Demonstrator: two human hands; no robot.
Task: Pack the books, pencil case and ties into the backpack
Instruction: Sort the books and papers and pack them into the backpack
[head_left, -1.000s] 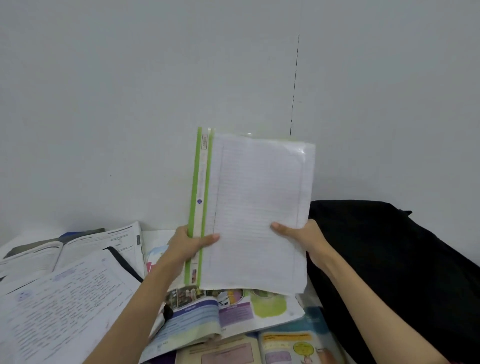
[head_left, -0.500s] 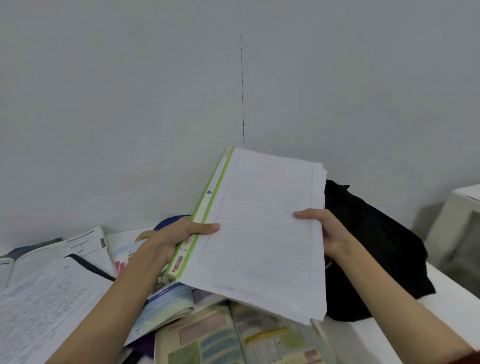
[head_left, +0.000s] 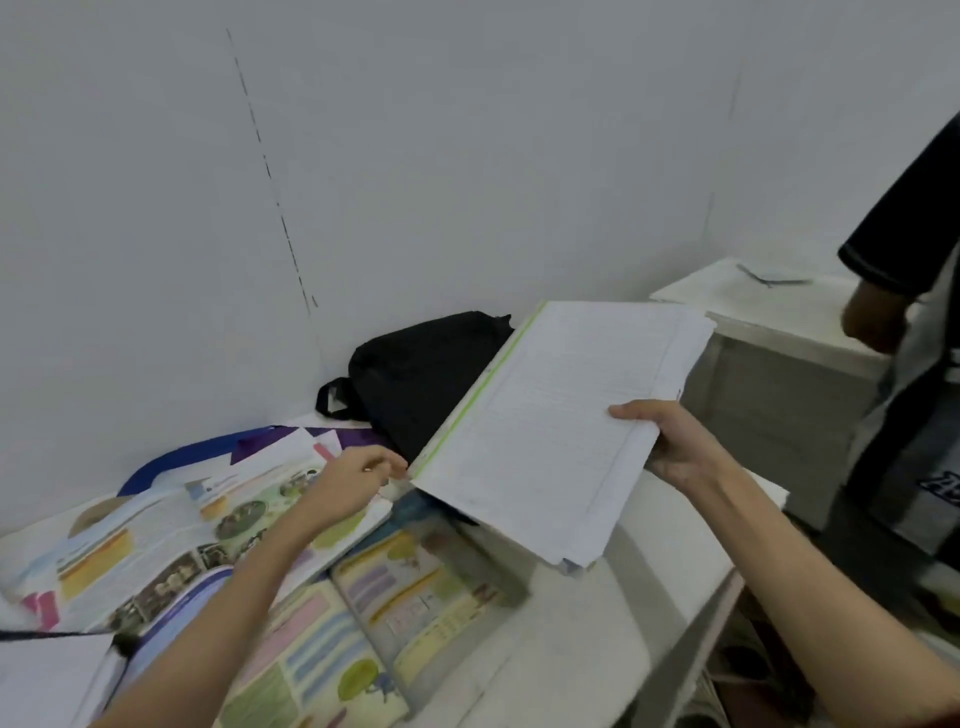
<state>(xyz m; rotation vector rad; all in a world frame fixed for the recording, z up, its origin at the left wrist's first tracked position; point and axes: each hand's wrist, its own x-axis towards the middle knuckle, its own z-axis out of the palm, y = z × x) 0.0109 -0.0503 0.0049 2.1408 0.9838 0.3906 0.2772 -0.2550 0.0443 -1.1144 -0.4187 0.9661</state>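
My right hand (head_left: 680, 447) grips the green-spined folder of lined paper (head_left: 550, 431) above the black fabric backpack (head_left: 415, 374); my left hand (head_left: 353, 480) hangs loosely curled, empty.

Study room: open textbooks (head_left: 218, 525), white desk (head_left: 597, 623).

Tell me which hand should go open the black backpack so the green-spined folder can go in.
Left, probably. The left hand is off the green-spined folder and sits near the black backpack. The right hand alone grips the folder's right edge, so it is occupied holding it up.
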